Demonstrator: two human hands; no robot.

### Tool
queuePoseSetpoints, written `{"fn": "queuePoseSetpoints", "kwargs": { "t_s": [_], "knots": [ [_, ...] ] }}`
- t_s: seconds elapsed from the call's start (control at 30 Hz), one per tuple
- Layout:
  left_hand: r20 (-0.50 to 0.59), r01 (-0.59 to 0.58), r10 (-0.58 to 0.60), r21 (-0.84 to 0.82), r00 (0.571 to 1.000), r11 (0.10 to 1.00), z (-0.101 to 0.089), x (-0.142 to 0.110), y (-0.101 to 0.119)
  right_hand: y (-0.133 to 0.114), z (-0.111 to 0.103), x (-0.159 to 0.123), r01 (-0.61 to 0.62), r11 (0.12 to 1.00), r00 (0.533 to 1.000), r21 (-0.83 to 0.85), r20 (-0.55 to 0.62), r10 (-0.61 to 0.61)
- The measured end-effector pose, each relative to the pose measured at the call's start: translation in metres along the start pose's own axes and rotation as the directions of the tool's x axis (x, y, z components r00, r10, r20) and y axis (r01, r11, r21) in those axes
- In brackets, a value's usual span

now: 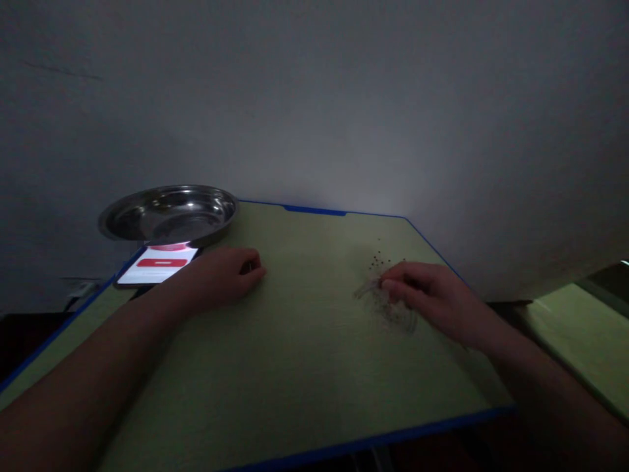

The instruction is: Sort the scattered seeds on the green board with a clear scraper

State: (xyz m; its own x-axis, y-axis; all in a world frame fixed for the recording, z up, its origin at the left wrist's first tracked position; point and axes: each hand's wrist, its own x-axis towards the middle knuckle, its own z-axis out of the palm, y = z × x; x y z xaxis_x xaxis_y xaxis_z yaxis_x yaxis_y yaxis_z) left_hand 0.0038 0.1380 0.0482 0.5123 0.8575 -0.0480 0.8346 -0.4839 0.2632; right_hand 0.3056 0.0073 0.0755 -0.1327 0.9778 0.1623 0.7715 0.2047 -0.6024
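My right hand [427, 292] pinches a thin, see-through plastic piece [400, 318], which looks like a small bag, at the table's right side. Several tiny dark bits [377, 259] lie scattered just beyond those fingertips. On the left, my left hand [233, 272] rests on the table with its fingers curled in and the thumb against them. Shadow hides the inside of that hand, so I cannot tell what, if anything, is in it. The yellow-green table [295, 360] with blue edging lies under both hands.
A shiny oval metal basin [170, 213] stands at the back left. In front of it lies a phone [160, 263] with a lit screen, partly behind my left forearm. A pale wall [314, 111] rises behind the table. Another greenish surface [580, 334] is at the far right. The light is dim.
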Motion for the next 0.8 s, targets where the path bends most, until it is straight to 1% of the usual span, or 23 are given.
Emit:
{"fn": "queuePoseSetpoints", "kwargs": {
  "t_s": [0.03,0.07,0.1,0.13,0.2,0.27,0.33,0.43,0.53,0.7,0.8],
  "knots": [
    [-0.012,-0.008,0.008,-0.001,1.0,1.0,0.0,0.0,0.0,0.018,-0.013,0.008,-0.107,0.993,0.991,-0.042,-0.088,0.103],
    [-0.011,-0.012,0.012,0.002,1.0,1.0,0.0,0.0,0.0,0.036,-0.024,0.016,-0.248,0.965,0.956,-0.086,-0.181,0.23],
    [-0.014,-0.013,0.014,0.006,1.0,1.0,0.0,0.0,0.001,0.054,-0.034,0.023,-0.393,0.909,0.903,-0.137,-0.245,0.354],
    [-0.011,-0.011,0.011,0.012,1.0,1.0,0.0,0.0,0.001,0.071,-0.042,0.029,-0.458,0.874,0.869,-0.161,-0.286,0.403],
    [-0.006,0.006,-0.006,0.023,1.0,1.0,0.0,0.0,0.0,0.101,-0.049,0.037,-0.545,0.816,0.818,-0.194,-0.338,0.466],
    [0.0,0.016,-0.016,0.026,1.0,1.0,0.0,0.001,-0.002,0.122,-0.046,0.041,-0.611,0.753,0.777,-0.245,-0.367,0.512],
    [0.006,0.014,-0.014,0.014,1.0,1.0,0.0,0.002,-0.003,0.135,-0.039,0.043,-0.649,0.696,0.752,-0.306,-0.397,0.527],
    [0.017,0.023,-0.023,-0.002,1.0,1.0,0.0,0.002,-0.003,0.143,-0.03,0.053,-0.666,0.639,0.744,-0.386,-0.412,0.526],
    [0.03,0.041,-0.04,-0.008,0.999,0.999,-0.002,0.001,-0.002,0.144,-0.026,0.072,-0.662,0.605,0.749,-0.442,-0.402,0.527],
    [0.039,0.076,-0.074,-0.056,0.996,0.996,-0.003,0.0,-0.001,0.137,-0.013,0.105,-0.643,0.579,0.765,-0.502,-0.381,0.52],
    [0.036,0.065,-0.062,-0.067,0.997,0.996,-0.004,0.0,-0.001,0.131,-0.006,0.12,-0.608,0.586,0.792,-0.535,-0.359,0.494]
  ]
}}
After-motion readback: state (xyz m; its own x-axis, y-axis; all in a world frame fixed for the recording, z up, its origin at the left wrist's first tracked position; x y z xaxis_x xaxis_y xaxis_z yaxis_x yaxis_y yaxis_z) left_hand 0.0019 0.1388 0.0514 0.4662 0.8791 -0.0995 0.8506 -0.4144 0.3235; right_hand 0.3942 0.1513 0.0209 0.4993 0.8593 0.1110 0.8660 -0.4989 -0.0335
